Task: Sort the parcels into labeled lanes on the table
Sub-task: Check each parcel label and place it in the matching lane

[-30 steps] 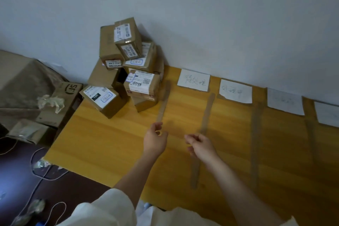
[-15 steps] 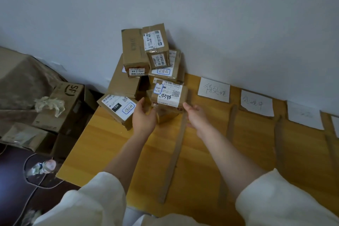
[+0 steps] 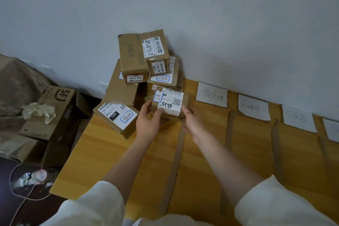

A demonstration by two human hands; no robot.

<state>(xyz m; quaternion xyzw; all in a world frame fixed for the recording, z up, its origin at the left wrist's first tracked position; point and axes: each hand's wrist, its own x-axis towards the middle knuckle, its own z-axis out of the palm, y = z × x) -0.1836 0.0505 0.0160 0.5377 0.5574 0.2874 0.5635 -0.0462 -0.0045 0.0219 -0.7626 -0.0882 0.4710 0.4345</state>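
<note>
Grey wall behind, wooden tabletop [image 3: 113, 148] w/ cardboard strips marking lanes and paper lane labels along the wall edge. Only one view, head cam.

Parcel pile sat at the tabletop's far-left corner against the wall. Both hands were on the front parcel [image 3: 169, 104], low on the pile's right side. Left hand [image 3: 148, 123] gripped its near-left corner, thumb on top over the label, fingers curled under. Right hand [image 3: 192, 123] was at the parcel's right end, fingers hidden behind it; looked like cupping, but can't tell how tight the grip was.

Doing it well, imo: lift straight up & toward the body, not drag, since boxes are stacked just behind and one tall box [image 3: 133, 58] leans on top. Read the blue-boxed handwritten tag before picking a lane, then set it down between two strips, label up.

Readable text:
- held parcel: "SF", barcode no. approx. 519408790968x, marker "4580", QR, blue tag w/ handwriting, illegible
- flat parcel [image 3: 117, 117] at left: "15H", blue tag
- tall box: "44-2-3201"
- box beside it [image 3: 156, 55]: "66-2-421", partly cut off
- floor carton [image 3: 60, 97] left of tabletop: "SF" logo
- first lane label [image 3: 211, 95]: handwritten "待处理"; second [image 3: 254, 108] handwritten, only partly legible; others too faint.
</note>
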